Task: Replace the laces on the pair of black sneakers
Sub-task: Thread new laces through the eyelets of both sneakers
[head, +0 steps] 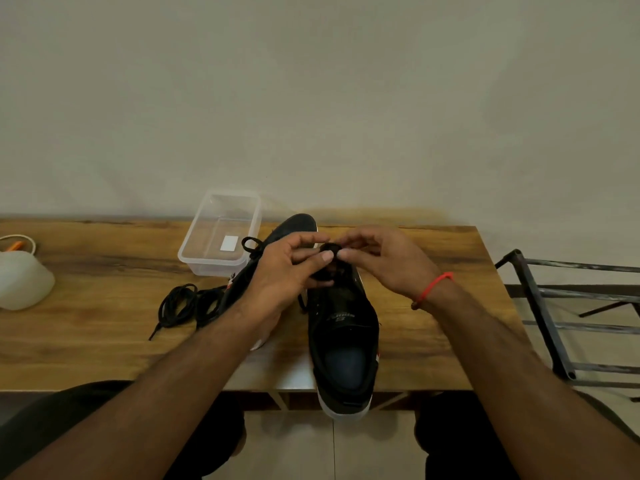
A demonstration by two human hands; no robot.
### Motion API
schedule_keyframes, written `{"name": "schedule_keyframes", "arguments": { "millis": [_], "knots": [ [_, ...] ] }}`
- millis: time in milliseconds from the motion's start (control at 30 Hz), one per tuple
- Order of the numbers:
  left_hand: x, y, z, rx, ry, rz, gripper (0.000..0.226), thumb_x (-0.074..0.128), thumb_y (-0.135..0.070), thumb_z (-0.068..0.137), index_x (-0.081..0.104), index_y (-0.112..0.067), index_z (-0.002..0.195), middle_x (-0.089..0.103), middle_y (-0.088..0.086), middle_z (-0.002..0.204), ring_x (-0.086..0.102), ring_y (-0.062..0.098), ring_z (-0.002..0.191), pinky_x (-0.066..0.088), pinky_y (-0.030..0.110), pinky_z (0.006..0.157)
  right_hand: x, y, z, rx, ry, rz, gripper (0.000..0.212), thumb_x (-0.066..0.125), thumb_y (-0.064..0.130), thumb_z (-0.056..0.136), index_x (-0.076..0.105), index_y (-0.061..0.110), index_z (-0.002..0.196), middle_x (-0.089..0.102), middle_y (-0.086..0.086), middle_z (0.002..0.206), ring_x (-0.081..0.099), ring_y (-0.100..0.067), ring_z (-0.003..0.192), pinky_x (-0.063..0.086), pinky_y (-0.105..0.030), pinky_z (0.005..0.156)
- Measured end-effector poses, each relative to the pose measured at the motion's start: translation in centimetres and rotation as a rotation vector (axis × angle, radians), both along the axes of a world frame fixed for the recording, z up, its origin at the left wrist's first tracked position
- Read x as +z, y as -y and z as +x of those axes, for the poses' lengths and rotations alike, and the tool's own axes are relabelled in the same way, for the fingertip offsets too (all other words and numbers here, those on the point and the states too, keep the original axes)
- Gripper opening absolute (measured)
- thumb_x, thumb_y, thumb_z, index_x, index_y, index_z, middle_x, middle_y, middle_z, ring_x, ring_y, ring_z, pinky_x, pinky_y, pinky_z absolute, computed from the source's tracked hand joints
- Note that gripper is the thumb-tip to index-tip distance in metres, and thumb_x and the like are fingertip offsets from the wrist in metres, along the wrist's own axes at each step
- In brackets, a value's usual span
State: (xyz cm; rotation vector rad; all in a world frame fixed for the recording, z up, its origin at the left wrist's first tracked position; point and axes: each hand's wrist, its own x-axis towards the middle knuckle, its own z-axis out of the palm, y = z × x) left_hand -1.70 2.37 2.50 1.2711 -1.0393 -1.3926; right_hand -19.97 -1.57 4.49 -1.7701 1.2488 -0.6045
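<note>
Near sneaker (341, 327) lies heel-to-edge at table (433, 323) centre, presumably for eyelet access; left hand (287, 271) and right hand (377, 261) pinch its lace (327, 252) at twelve o'clock of the tongue.

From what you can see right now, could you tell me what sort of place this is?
Probably a plain room at home or a small workroom: a wooden table against a bare wall, a tiled floor, and a metal rack to the right.

Black sneakers (341, 327), white soles; black laces (180, 303); brown wood-grain table (86, 327); red wrist thread (433, 287).
</note>
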Motion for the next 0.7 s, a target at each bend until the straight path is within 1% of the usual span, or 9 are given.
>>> {"name": "schedule_keyframes", "arguments": {
  "millis": [67,133,200,333,400,500,533,633,700],
  "knots": [
    [0.3,0.1,0.4,0.048,0.007,-0.021,0.026,0.070,-0.003,0.091,0.067,-0.009,0.117,0.078,0.010,0.097,0.075,0.024,0.094,0.064,0.033,0.063,-0.1,0.6,0.1,-0.124,-0.004,-0.103,0.012,0.067,0.012,0.094,0.074,0.020,0.099,0.075,0.000,0.090,0.071,-0.013,0.088,0.058,-0.031,0.088],
    [0.5,0.3,1.0,0.121,0.025,-0.045,0.023,0.071,-0.006,0.091,0.069,-0.010,0.114,0.078,0.009,0.099,0.076,0.026,0.091,0.061,0.029,0.053,0.1,1.0,-0.3,-0.269,0.076,-0.106,0.013,0.061,0.005,0.097,0.071,0.014,0.099,0.073,-0.002,0.087,0.070,-0.016,0.080,0.059,-0.029,0.082],
    [0.6,0.6,1.4,0.214,0.000,-0.054,0.021,0.072,-0.010,0.092,0.069,-0.012,0.113,0.078,0.006,0.100,0.075,0.026,0.087,0.058,0.026,0.052,0.5,1.3,-0.9,-0.414,0.249,-0.083,0.015,0.057,0.003,0.098,0.068,0.012,0.099,0.070,-0.004,0.087,0.068,-0.016,0.078,0.061,-0.032,0.080],
    [0.7,1.0,1.9,0.402,-0.131,-0.017,0.019,0.065,-0.010,0.097,0.067,-0.014,0.116,0.078,0.002,0.105,0.075,0.019,0.089,0.059,0.026,0.062,1.0,1.9,-1.6,-0.667,0.631,-0.044,0.020,0.048,-0.003,0.099,0.062,0.011,0.098,0.063,-0.009,0.083,0.068,-0.017,0.077,0.062,-0.035,0.079],
    [0.8,1.0,2.0,0.466,-0.174,-0.040,0.018,0.063,-0.008,0.098,0.067,-0.013,0.115,0.076,0.003,0.104,0.073,0.016,0.080,0.058,0.026,0.061,1.4,2.2,-2.1,-0.814,0.803,0.008,0.024,0.043,-0.004,0.098,0.060,0.013,0.099,0.058,-0.007,0.083,0.065,-0.015,0.069,0.061,-0.034,0.075],
    [0.6,1.2,2.2,0.553,-0.123,-0.091,0.016,0.067,-0.009,0.097,0.069,-0.015,0.112,0.072,-0.001,0.102,0.060,0.008,0.063,0.053,0.024,0.056,1.2,2.7,-3.3,-1.009,0.724,0.002,0.027,0.043,0.002,0.097,0.061,0.021,0.103,0.054,0.000,0.089,0.057,0.002,0.050,0.056,-0.033,0.079],
    [0.6,1.3,2.3,0.576,-0.117,-0.092,0.016,0.067,-0.011,0.096,0.070,-0.016,0.111,0.071,-0.003,0.100,0.057,0.006,0.061,0.053,0.023,0.055,1.0,2.9,-3.7,-1.038,0.730,-0.004,0.028,0.043,0.001,0.097,0.062,0.022,0.102,0.053,0.000,0.089,0.055,0.002,0.046,0.054,-0.033,0.080],
    [0.7,1.4,2.6,0.563,-0.100,-0.050,0.016,0.064,-0.016,0.099,0.071,-0.020,0.113,0.070,-0.007,0.094,0.054,0.004,0.056,0.052,0.023,0.054,0.8,3.3,-4.7,-1.036,0.744,-0.023,0.028,0.045,-0.002,0.097,0.064,0.017,0.106,0.050,-0.005,0.084,0.053,-0.005,0.053,0.054,-0.030,0.075],
    [0.8,1.4,2.5,0.468,-0.047,-0.052,0.016,0.061,-0.018,0.101,0.072,-0.022,0.112,0.072,-0.006,0.090,0.056,0.005,0.056,0.051,0.023,0.053,0.9,3.2,-4.8,-0.971,0.543,-0.065,0.027,0.051,0.002,0.096,0.066,0.017,0.113,0.051,0.000,0.088,0.054,-0.005,0.063,0.056,-0.034,0.076]
  ]
}}
